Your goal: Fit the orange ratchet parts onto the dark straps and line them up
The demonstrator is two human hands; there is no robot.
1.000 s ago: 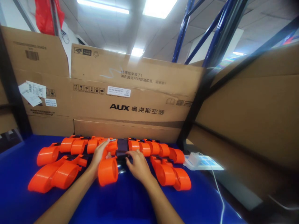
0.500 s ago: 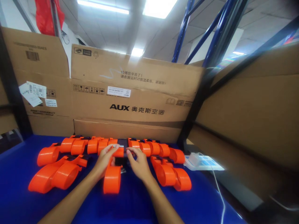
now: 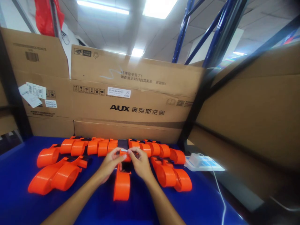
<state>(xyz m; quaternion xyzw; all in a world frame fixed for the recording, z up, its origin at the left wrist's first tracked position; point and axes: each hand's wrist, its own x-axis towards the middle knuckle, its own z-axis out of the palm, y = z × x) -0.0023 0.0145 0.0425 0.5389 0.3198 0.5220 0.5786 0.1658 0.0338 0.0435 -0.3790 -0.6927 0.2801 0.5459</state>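
My left hand (image 3: 109,165) is closed around the upper part of an orange plastic piece (image 3: 122,187), whose wide ring-shaped loop hangs toward me. Thumb and fingers of my right hand (image 3: 140,163) pinch the near end of a small white strip (image 3: 124,150) at the top of that piece. Just behind the fingertips stands a dark rectangular object (image 3: 123,144). Similar orange loops, several with black ends, lie to the left (image 3: 65,178) and right (image 3: 167,175) of my hands. My fingers partly hide the held piece's upper end.
A blue table surface (image 3: 93,209) lies under everything. Cardboard panels (image 3: 131,125) stand along the back, between dark rack posts (image 3: 194,109). At the right edge sit a white-and-blue packet (image 3: 211,164) and a white cable (image 3: 222,197).
The held orange piece has moved right and slightly toward me. My left hand has shifted right, and my right hand has come in to the white strip, so both hands are closer together.
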